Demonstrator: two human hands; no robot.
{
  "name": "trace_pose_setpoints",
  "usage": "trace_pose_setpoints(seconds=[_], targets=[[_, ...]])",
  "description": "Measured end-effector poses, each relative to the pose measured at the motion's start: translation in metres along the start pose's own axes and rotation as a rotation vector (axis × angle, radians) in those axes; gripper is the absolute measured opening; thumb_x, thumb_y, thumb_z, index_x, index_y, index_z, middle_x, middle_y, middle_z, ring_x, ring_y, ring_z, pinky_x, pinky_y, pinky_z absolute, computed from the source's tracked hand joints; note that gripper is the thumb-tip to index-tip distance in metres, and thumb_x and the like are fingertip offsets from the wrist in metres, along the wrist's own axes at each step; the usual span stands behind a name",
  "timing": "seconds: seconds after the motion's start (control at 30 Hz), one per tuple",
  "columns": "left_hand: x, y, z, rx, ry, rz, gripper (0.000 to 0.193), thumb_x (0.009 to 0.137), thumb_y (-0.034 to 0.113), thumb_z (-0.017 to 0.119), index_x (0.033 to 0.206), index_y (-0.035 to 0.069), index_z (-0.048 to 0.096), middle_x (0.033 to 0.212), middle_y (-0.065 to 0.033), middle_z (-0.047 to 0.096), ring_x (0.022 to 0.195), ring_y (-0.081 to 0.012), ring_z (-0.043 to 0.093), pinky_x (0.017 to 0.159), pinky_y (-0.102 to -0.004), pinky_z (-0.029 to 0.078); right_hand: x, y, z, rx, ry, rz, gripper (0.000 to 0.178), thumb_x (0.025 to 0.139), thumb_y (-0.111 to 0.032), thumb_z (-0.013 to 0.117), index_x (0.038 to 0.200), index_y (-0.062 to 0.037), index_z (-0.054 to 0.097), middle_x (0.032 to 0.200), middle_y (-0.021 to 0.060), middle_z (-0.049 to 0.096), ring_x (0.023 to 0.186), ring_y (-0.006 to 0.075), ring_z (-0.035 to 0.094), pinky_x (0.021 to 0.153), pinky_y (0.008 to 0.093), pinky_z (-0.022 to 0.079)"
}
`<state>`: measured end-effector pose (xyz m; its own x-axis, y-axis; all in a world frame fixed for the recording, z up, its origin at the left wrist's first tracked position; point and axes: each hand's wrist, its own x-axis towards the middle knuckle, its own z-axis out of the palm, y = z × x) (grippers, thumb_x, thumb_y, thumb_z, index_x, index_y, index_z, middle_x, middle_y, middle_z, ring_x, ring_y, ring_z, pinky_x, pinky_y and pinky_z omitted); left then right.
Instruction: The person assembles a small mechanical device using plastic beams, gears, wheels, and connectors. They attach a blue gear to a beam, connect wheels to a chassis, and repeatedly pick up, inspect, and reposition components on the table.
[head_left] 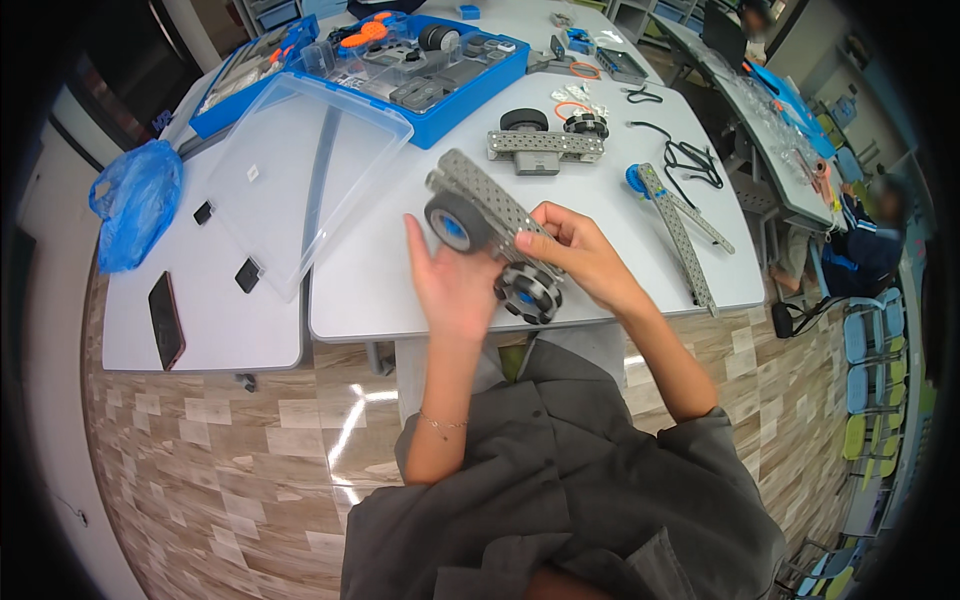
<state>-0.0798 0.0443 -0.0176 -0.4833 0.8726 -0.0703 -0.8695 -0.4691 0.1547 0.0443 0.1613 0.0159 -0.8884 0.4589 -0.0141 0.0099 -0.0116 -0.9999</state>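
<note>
My right hand (580,255) is closed round the right side of a grey perforated-beam wheel assembly (498,208), thumb on top of the beam. The piece is tilted above the table's front edge. A grey-tyred wheel (455,222) with a blue hub sits on its left part, and a black roller wheel (528,293) hangs at its near end. My left hand (455,290) is palm up beneath the wheels, its thumb stretched away and the other fingers partly hidden behind the piece. Beyond lies a similar grey wheel assembly (545,147) on the table.
At right lie hinged grey beams (668,225) and black cables (690,160). A clear plastic lid (300,170) leans by blue parts bins (440,120). A phone (166,320) and blue plastic bag (140,200) are at left. A person (860,240) sits at the far right.
</note>
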Motion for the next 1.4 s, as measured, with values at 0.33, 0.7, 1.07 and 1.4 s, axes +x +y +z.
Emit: trace_pose_setpoints(seconds=[0.33, 0.7, 1.07, 1.4], targets=[[0.005, 0.016, -0.021, 0.095, -0.176, -0.437, 0.073, 0.105, 0.058, 0.036, 0.129, -0.009, 0.053, 0.113, -0.0212, 0.067, 0.095, -0.0314, 0.072, 0.084, -0.0397, 0.062, -0.025, -0.034, 0.0, -0.844, 0.15, -0.628, 0.033, 0.085, -0.008, 0.071, 0.118, -0.0079, 0.069, 0.117, 0.0101, 0.067, 0.102, 0.0228, 0.064, 0.092, 0.0339, 0.048], [-0.029, 0.021, -0.006, -0.071, -0.073, -0.522, 0.075, 0.104, 0.058, 0.039, 0.135, -0.01, 0.047, 0.13, -0.027, 0.06, 0.118, -0.042, 0.062, 0.105, -0.0569, 0.05, -0.012, -0.043, -0.004, -1.31, -0.067, -1.111, 0.033, 0.073, -0.01, 0.068, 0.105, -0.0023, 0.065, 0.102, 0.0087, 0.063, 0.096, 0.0277, 0.063, 0.089, 0.0401, 0.052], [-0.04, -0.003, -0.002, 0.988, 0.047, 0.406, 0.049, 0.104, 0.037, 0.054, 0.139, 0.004, 0.045, 0.124, -0.0102, 0.055, 0.116, -0.0166, 0.05, 0.101, -0.0309, 0.041, -0.018, -0.016, 0.039, -1.248, 0.173, -0.822, 0.035, 0.075, -0.001, 0.067, 0.109, 0.0029, 0.062, 0.096, 0.0107, 0.059, 0.087, 0.0259, 0.059, 0.071, 0.0364, 0.05], [-0.024, -0.031, -0.007, 0.912, 0.126, 0.54, 0.042, 0.102, 0.03, 0.061, 0.133, 0.004, 0.051, 0.118, -0.0077, 0.054, 0.107, -0.0145, 0.051, 0.094, -0.0303, 0.043, -0.027, -0.012, 0.042, -1.265, 0.225, -0.834, 0.037, 0.074, 0.001, 0.066, 0.111, 0.0048, 0.064, 0.099, 0.0107, 0.064, 0.09, 0.0238, 0.063, 0.069, 0.0349, 0.057]])
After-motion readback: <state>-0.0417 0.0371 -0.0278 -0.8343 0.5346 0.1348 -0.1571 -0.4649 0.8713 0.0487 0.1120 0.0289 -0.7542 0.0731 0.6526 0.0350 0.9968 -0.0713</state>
